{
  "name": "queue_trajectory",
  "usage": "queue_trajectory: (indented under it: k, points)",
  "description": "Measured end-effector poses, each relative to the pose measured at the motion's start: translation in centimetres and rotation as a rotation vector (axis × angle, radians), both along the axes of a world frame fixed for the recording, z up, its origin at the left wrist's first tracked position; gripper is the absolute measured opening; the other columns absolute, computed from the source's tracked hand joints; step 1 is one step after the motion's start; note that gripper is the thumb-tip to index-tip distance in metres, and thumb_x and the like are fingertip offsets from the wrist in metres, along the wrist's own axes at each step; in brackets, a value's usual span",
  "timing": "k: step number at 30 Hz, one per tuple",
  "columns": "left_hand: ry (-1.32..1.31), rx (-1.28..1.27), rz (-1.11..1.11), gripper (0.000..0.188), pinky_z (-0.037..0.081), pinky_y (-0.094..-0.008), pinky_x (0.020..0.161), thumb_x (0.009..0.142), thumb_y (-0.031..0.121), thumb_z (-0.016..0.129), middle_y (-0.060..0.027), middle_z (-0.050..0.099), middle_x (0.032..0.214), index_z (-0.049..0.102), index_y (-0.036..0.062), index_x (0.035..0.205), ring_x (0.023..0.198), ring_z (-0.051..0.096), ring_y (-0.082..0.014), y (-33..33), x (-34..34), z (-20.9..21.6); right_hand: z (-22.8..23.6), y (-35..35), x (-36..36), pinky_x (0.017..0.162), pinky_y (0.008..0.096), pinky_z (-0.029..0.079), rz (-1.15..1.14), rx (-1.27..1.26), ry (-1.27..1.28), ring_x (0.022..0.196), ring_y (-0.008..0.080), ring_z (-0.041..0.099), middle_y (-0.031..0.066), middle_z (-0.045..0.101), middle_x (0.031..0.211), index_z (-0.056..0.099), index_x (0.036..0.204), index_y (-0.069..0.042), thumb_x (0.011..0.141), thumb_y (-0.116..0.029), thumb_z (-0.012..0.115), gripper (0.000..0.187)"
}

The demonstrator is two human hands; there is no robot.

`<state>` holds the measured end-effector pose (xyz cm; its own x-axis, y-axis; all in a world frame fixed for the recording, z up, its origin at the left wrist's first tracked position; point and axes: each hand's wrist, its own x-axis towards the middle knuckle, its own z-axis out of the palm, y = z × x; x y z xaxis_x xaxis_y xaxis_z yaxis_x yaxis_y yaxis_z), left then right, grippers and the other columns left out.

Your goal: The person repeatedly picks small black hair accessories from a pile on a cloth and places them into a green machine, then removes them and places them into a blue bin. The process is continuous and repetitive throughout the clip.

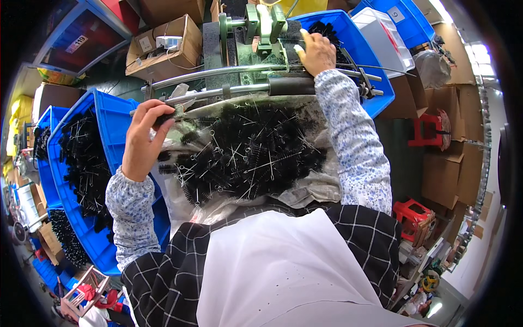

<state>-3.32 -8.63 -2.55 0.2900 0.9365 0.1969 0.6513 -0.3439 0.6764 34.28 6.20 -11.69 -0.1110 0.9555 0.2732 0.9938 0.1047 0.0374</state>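
Heap of black twisted-wire brushes: plentiful; I judged much work remained. Left hand, left of heap: pinched a dark brush. Right hand, beyond heap, beside a bristled brush at green machine: grip, I could not tell. Blue crate, beyond heap, right: held further brushes, finishedness unclear.

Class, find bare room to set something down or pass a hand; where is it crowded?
The clearest patch is the green floor between the right sleeve and the red stools. A narrow, crumpled margin of pale sheet shows between the black brushes and the plaid garment. Crowded: the sheet's middle and the large blue bin at left.
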Motion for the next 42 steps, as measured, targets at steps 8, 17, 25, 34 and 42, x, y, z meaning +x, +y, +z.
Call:
queue_trajectory:
  k: [8,17,25,34,42]
  points:
    - [-0.053,0.104,-0.019,0.021,0.044,-0.0242,0.069,0.077,0.002,0.064,-0.0067,0.054,0.1,0.059,0.0029,0.097,0.078,0.053,-0.0145,0.3,-0.4,0.2,-2.0,0.0,-0.7,0.086,0.0434,0.04,0.041,0.085,0.219,0.105,0.0308,0.053,0.0114,0.063,0.099,0.062,0.103,-0.007,0.075,-0.022,0.057,0.032]
    - [-0.046,0.074,-0.038,0.024,0.042,-0.0293,0.081,0.079,0.001,0.058,-0.0104,0.05,0.105,0.059,0.0035,0.103,0.094,0.052,-0.0224,0.7,0.2,1.2,-0.8,-0.4,-6.5,0.074,0.0417,0.042,0.05,0.141,0.088,0.091,0.0254,0.058,0.007,0.064,0.083,0.061,0.082,-0.01,0.076,-0.024,0.056,0.017]
    - [-0.185,0.03,-0.038,0.028,0.043,-0.0266,0.081,0.081,-0.002,0.054,-0.0097,0.051,0.109,0.056,0.0024,0.109,0.095,0.053,-0.0181,0.5,-0.5,0.5,-1.8,0.5,0.8,0.082,0.0424,0.044,0.041,0.08,0.135,0.097,0.0298,0.058,0.0096,0.065,0.094,0.064,0.1,-0.012,0.076,-0.027,0.058,0.029]
    - [-0.378,-0.174,-0.173,0.026,0.044,-0.0244,0.085,0.082,-0.005,0.056,-0.0083,0.056,0.112,0.052,0.0002,0.108,0.097,0.055,-0.0121,1.8,2.2,0.4,2.0,2.3,4.2,0.076,0.0413,0.047,-0.072,-0.21,0.127,0.087,0.0282,0.062,0.0087,0.065,0.096,0.067,0.096,-0.023,0.085,-0.024,0.048,0.022]
    - [-0.476,-0.001,-0.238,0.021,0.048,-0.0268,0.081,0.078,-0.005,0.06,-0.0093,0.062,0.104,0.053,0.0006,0.097,0.092,0.061,-0.0159,3.6,7.4,-0.7,9.2,-5.7,-2.5,0.077,0.0344,0.048,0.07,-0.267,0.567,0.087,0.0258,0.06,0.0167,0.061,0.098,0.055,0.111,-0.005,0.09,-0.026,0.049,0.031]
